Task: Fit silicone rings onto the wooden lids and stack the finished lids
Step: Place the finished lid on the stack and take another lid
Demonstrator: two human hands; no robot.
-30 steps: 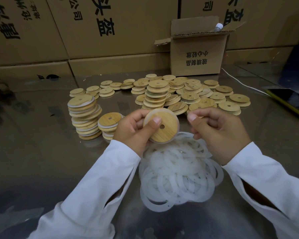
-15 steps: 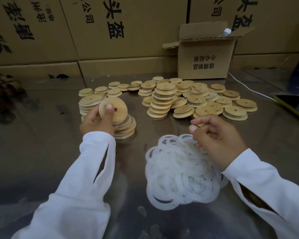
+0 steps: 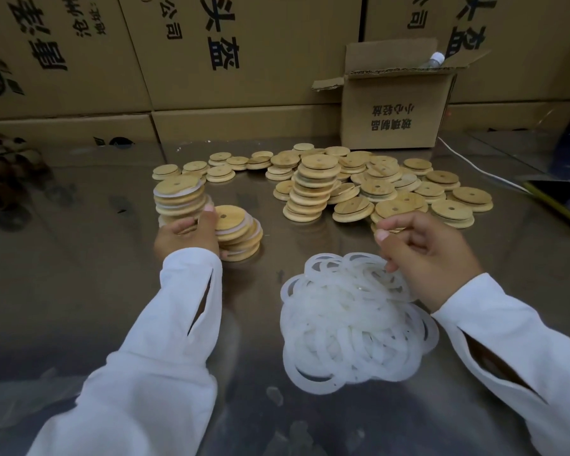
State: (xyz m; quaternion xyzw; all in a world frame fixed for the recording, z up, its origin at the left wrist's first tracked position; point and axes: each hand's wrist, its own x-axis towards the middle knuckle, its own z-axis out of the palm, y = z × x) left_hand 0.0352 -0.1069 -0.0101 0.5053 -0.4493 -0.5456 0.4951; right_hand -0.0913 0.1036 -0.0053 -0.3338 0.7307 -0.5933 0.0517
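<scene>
Cardboard box (image 3: pixel 395 113) behind lids (image 3: pixel 313 189), inverted print: 玻璃制品

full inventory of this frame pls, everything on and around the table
tall stack: 1, finished lids, wood with white ring edges, left
short stack: 1, same, right of the tall stack
bare wooden lids: many, pale wood, back centre to right
silicone rings: 1 heap, translucent white, near centre
small carton: 1, brown, open, back right
bottle: 1, white cap, inside small carton
large cartons: several, brown, along the back
cable: 1, white, right
flat device: 1, dark, yellow edge, far right
table: 1, reflective metal
left hand: white sleeve, between the stacks
right hand: white sleeve, fingers curled, tips on the rings; grip unclear
</scene>
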